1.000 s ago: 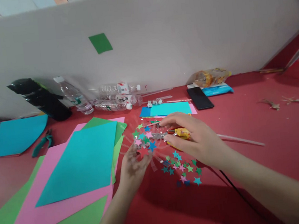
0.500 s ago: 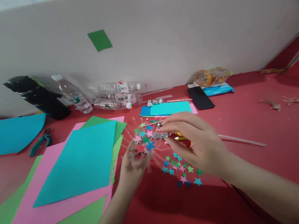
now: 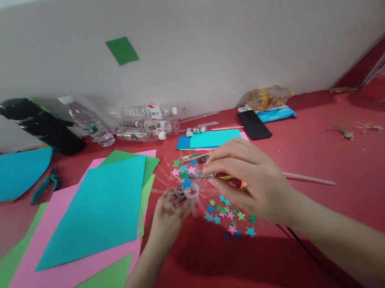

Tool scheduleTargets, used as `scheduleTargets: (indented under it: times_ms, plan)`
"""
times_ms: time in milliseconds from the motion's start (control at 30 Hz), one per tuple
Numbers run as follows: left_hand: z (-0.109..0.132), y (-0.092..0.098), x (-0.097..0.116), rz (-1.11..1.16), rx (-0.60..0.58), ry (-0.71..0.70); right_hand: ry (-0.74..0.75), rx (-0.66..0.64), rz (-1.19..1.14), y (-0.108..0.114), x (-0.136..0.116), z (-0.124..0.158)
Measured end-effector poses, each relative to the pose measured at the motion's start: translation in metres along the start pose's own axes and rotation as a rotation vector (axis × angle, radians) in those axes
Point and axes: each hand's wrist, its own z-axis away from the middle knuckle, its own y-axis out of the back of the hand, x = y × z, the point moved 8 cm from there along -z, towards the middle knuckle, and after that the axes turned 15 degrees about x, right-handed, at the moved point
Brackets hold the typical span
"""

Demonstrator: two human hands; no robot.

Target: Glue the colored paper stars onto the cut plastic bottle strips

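My left hand (image 3: 168, 206) is closed around a clear plastic piece (image 3: 192, 190) cut into thin strips that fan outwards, with a round ring near the thumb. Small paper stars in blue, pink and green, such as a blue star (image 3: 187, 182), appear on it. From the right, my right hand (image 3: 246, 170) pinches a small silvery thing (image 3: 204, 175) close to those stars; its kind is unclear. Something yellow and orange shows partly behind the right fingers. Below the hands lies a loose group of coloured paper stars (image 3: 231, 215) on the red table (image 3: 206, 271).
Large coloured paper sheets (image 3: 96, 209) cover the left side, with pliers (image 3: 47, 184) beyond. Along the wall stand a black bottle (image 3: 44, 125) and a clear bottle (image 3: 88, 120); several clear bottles lie beside them. A phone (image 3: 254, 124) and a clear straw-like strip (image 3: 309, 178) lie right.
The plastic piece in my left hand has tilted, so its ring now shows and the red star is mostly out of sight. My right hand stays pinched beside it. The view has shifted slightly.
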Motion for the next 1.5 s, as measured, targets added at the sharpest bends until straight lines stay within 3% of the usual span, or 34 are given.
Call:
scheduleTargets:
  times_ms: [167,233,333,467,867,1233,1500]
  plan:
    - [0.011,-0.018,-0.009,-0.044,-0.119,0.114,-0.169,-0.094,-0.038,-0.001,0.007,0.003]
    - [0.012,-0.020,-0.009,-0.038,-0.136,0.128,-0.135,-0.075,0.008,0.000,0.007,0.002]
    - [0.013,-0.021,-0.006,-0.034,-0.158,0.141,0.027,-0.028,0.081,0.001,0.000,0.000]
    - [0.015,-0.026,-0.004,-0.037,-0.219,0.157,0.123,-0.051,0.180,-0.004,-0.001,0.001]
    - [0.022,-0.030,-0.004,0.028,-0.220,0.275,0.028,-0.170,0.145,-0.011,0.007,0.006]
    - [0.022,-0.031,-0.008,0.096,-0.231,0.290,-0.004,-0.092,0.096,-0.007,0.004,0.003]
    - [0.025,-0.031,-0.008,0.124,-0.235,0.300,0.158,0.013,0.134,-0.005,-0.012,0.005]
